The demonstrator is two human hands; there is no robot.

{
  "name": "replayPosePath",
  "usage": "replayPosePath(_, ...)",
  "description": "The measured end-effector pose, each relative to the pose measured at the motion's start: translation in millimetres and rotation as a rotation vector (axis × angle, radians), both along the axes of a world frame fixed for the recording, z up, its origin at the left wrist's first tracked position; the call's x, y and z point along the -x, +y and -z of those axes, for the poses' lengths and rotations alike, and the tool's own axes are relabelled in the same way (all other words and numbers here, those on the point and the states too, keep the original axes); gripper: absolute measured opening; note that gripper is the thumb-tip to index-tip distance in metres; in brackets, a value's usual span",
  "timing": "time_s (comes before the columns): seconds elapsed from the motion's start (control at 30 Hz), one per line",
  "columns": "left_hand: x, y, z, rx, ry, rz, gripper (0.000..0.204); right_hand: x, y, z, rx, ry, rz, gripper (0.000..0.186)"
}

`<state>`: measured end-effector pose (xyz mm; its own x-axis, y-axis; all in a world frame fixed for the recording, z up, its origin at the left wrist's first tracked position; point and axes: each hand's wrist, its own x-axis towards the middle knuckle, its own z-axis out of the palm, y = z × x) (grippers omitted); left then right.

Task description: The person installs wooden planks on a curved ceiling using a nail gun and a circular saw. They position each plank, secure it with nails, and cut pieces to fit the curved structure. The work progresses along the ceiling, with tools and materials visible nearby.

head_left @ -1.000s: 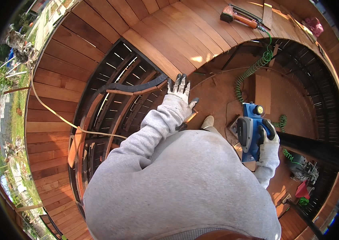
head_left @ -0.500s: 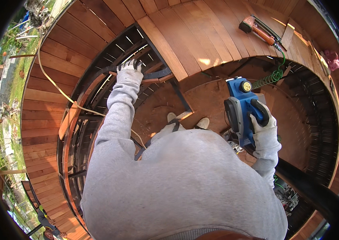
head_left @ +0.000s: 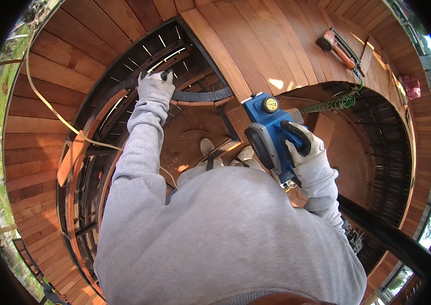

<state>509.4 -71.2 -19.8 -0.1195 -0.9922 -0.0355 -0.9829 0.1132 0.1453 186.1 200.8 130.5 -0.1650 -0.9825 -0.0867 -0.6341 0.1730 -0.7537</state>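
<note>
Two gloved hands are working, both closed on something. Right hand (head_left: 304,147) is wrapping round the black handle of a blue electric planer (head_left: 271,134), fingers curled shut; planer body is sitting just ahead and to the left of that grip, yellow knob on top, held over the opening rather than on a board. Left hand (head_left: 154,84) is reaching out at full arm stretch and clamping onto a black metal frame bar (head_left: 202,95), fingers closed over its top edge.

Surface: reddish-brown wooden deck boards (head_left: 271,46) are lying ahead of both grips and running out to the left of the left one, fixed over the black steel framing. Between the two grips the boards are missing, leaving open frame; below it a lower wooden floor (head_left: 190,132) is showing, with the person's shoes near it.

Beyond the right grip, a green coiled hose (head_left: 332,104) is trailing across the gap toward an orange power tool (head_left: 335,46) lying on the boards. Left of the left arm, a pale cord (head_left: 52,109) is crossing the decking. Setting is outdoors: grass past the left edge, sunlight patching the boards.
</note>
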Motion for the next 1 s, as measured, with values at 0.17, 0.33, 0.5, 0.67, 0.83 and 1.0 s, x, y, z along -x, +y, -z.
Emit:
replayPosePath(0.17, -5, 3, 4, 0.087, 0.075, -0.006, 0.041, -19, -27, 4, 0.004, 0.03, 0.012, 0.04)
replayPosePath(0.33, -5, -1, 6, 0.032, 0.1, 0.015, 0.04, -36, -73, 8, 0.036, 0.098, -0.007, 0.04)
replayPosePath(0.5, -7, 1, 9, 0.098, 0.17, 0.004, 0.036, -48, -121, 13, 0.088, 0.156, -0.04, 0.039)
replayPosePath(0.67, -9, 3, 14, 0.221, 0.225, 0.015, 0.029, -63, -163, 8, 0.046, 0.203, -0.053, 0.036)
replayPosePath(0.83, -9, 4, 12, 0.212, 0.251, 0.022, 0.031, -70, -204, 13, -0.019, 0.297, -0.034, 0.037)
replayPosePath(1.0, -12, 5, 5, 0.173, 0.333, 0.038, 0.032, -95, -259, 1, -0.136, 0.419, 0.004, 0.037)
